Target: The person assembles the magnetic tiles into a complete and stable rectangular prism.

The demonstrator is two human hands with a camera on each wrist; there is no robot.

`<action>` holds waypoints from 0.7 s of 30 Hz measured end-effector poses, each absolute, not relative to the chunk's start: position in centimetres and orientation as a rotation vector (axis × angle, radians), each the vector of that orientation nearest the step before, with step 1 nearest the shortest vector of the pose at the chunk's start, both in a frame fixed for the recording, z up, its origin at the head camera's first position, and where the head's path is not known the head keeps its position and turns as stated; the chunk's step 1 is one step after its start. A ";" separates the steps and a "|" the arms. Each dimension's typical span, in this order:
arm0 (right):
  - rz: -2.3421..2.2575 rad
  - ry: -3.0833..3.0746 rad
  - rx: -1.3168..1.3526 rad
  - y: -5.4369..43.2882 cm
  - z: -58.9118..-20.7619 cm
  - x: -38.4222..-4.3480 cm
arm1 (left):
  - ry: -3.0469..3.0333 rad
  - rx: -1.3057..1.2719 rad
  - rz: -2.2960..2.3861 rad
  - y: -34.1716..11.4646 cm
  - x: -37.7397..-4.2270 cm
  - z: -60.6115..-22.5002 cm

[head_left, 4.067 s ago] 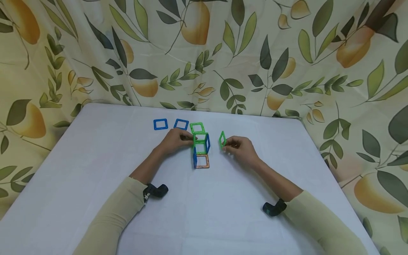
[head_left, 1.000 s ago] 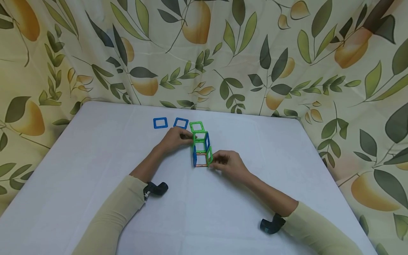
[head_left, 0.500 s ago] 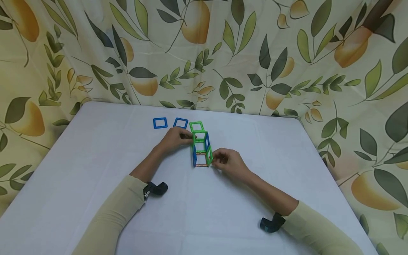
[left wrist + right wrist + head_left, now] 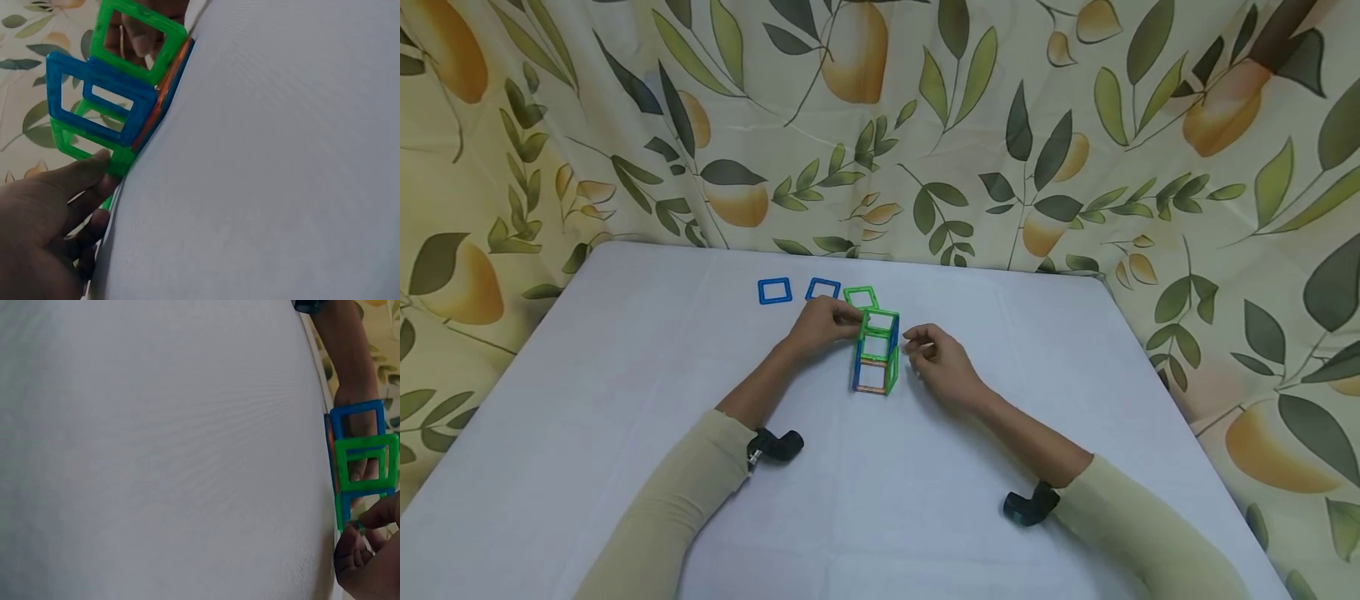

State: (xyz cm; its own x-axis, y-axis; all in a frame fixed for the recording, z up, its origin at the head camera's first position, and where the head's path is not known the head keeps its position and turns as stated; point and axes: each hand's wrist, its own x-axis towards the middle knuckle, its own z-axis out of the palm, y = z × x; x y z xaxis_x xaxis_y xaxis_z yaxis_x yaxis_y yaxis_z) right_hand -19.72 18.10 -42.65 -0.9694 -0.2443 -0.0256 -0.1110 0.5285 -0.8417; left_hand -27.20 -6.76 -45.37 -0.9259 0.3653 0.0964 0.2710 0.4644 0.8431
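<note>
Nearest to me, a pair of beige sleeves (image 4: 670,492) reach in over a white tablecloth (image 4: 925,517), a black wrist camera (image 4: 1032,505) at each cuff. Hands apart, the tile structure (image 4: 876,359) between them.

Right hand (image 4: 946,367): fingers loosely bent and holding nothing, tips just beside the structure's right flank. Left hand (image 4: 823,325): fingers pinch the structure's far left side.

Structure: open square frames, standing beyond the table's middle. Long axis runs away from the person, far end leaning slightly to the right. Near end, pointing at the person: orange frame (image 4: 872,390) flat at the base, an upright blue frame along its left edge, an upright green frame (image 4: 892,369) along its right. Farther along the axis: green bars, with another blue upright on the right side.

Beyond the far end, a flat green frame (image 4: 860,290); contact with the structure, cannot tell. Left of it, two flat blue frames (image 4: 775,301) in a row.

Farthest: fruit-and-leaf print curtain (image 4: 925,167).
</note>
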 end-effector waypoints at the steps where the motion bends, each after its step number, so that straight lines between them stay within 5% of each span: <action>1: -1.426 2.624 -0.289 18.0 -42.6 -19.9 | 2.610 0.564 1.459 -6.6 -27.3 -45.3; 13: -1.355 2.666 -0.326 18.1 -42.8 -21.8 | 2.659 0.535 1.410 -8.4 -27.7 -43.6; 21: -1.354 2.614 -0.287 18.5 -43.1 -21.8 | 2.890 0.273 1.416 -12.6 -29.3 -43.5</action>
